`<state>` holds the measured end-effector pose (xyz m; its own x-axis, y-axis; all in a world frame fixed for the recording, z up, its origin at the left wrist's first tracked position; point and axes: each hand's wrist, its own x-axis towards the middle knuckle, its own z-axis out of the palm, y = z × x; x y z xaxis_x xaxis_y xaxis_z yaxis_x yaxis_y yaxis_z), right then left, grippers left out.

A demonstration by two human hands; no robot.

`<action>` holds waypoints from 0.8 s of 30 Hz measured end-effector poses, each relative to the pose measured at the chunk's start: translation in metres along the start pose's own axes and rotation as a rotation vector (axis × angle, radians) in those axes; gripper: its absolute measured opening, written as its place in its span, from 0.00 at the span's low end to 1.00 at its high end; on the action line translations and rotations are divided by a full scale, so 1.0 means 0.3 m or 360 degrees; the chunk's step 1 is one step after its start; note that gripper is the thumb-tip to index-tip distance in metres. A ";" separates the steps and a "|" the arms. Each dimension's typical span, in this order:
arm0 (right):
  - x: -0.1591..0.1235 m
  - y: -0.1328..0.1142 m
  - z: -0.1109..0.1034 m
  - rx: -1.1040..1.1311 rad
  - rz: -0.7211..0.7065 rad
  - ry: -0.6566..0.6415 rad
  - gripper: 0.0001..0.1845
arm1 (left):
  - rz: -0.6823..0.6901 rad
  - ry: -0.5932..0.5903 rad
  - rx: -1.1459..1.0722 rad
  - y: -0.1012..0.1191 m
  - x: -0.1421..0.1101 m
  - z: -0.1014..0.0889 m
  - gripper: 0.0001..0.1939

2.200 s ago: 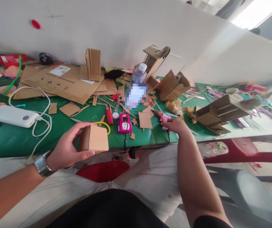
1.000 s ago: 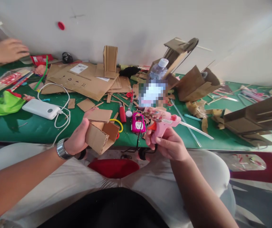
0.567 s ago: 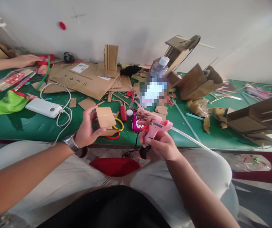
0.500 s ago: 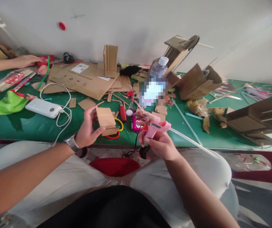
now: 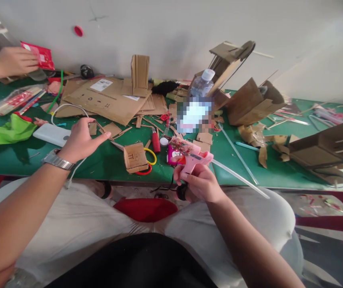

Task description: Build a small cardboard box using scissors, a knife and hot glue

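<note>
My right hand (image 5: 200,178) is closed around the handle of a pink hot glue gun (image 5: 194,160). A long clear glue stick (image 5: 240,178) sticks out of its back, and its front is crusted with residue. My left hand (image 5: 83,138) hovers over the table by the white power bank (image 5: 51,135), thumb stretched out and apart from the fingers. Beneath and beside it lie small cardboard scraps (image 5: 111,129). A small cardboard box (image 5: 135,157) rests on scissors (image 5: 151,156) with yellow and red handles, between my two hands.
A large flattened carton (image 5: 99,98) lies at the back, with an upright cardboard piece (image 5: 140,76) on it. A water bottle (image 5: 202,84) and cardboard structures (image 5: 252,102) stand to the right. Another person's hand (image 5: 17,61) holds a red packet (image 5: 41,56) at far left.
My left hand has let go of the small cardboard box, which now lies on the scissors, and moved left. The glue gun dipped slightly. The other person's hand has raised a red packet.
</note>
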<state>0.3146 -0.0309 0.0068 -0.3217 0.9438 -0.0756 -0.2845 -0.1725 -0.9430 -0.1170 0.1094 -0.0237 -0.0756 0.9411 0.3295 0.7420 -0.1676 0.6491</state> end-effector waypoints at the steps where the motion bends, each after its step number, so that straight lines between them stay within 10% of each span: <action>1: 0.000 0.000 0.000 0.0006 -0.0004 -0.0005 0.25 | -0.0001 -0.0055 0.0105 -0.010 0.000 -0.005 0.45; 9: 0.007 0.003 0.006 0.0110 -0.0034 -0.0012 0.22 | 0.0503 -0.0142 0.0100 0.141 -0.054 -0.025 0.55; 14: 0.014 0.001 0.019 0.0075 -0.0031 0.0016 0.22 | 0.0901 -0.0678 -0.0124 0.273 -0.174 0.023 0.69; 21: 0.021 0.015 0.028 0.0064 -0.0018 0.0088 0.26 | 0.0775 -0.0774 -0.0388 0.277 -0.161 -0.028 0.54; 24: 0.020 0.011 0.030 0.0037 -0.0026 0.0129 0.25 | 0.0789 -0.1340 -0.0714 0.272 -0.136 -0.074 0.50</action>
<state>0.3036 -0.0285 0.0061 -0.2428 0.9661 -0.0875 -0.3105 -0.1629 -0.9365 -0.0680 0.0508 0.0310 0.7771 0.6092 0.1582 0.2383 -0.5175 0.8218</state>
